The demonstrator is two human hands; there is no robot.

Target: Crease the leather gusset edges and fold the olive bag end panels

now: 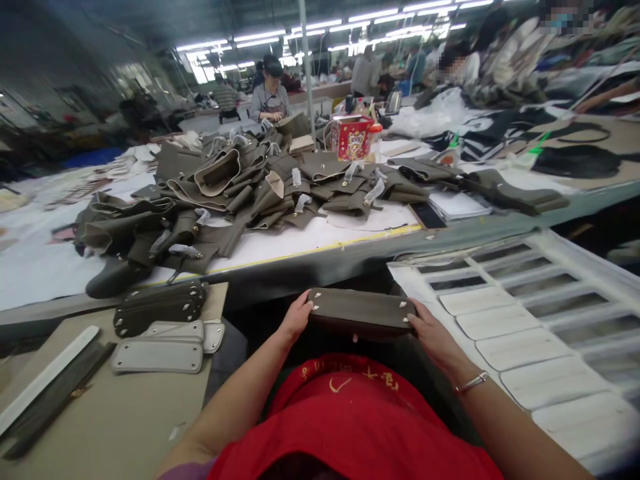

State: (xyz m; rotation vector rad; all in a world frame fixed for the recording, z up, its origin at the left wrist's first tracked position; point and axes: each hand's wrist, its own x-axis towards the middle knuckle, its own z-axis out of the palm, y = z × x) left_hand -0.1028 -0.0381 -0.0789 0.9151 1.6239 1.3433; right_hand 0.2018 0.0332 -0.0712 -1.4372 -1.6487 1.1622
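Note:
Between my two hands I hold an olive-brown bag base panel [357, 309], long and level, with small white-covered studs near its corners. My left hand [299, 316] grips its left end, thumb on top and fingers partly hidden beneath. At the other end my right hand [429, 327] is closed on the edge. The panel is in front of my red apron [350, 407], just off the table edge. Left of my hands lie a stack of dark studded base panels [159, 308] and several pale grey studded panels [157, 355].
A large heap of olive bag pieces [235, 193] covers the white worktable [280, 247]. At right stands a slatted rack [505, 280] bearing pale panels [520, 343]. A phone [427, 216] lies by the table edge, near a red box [351, 138]. Other people work farther back.

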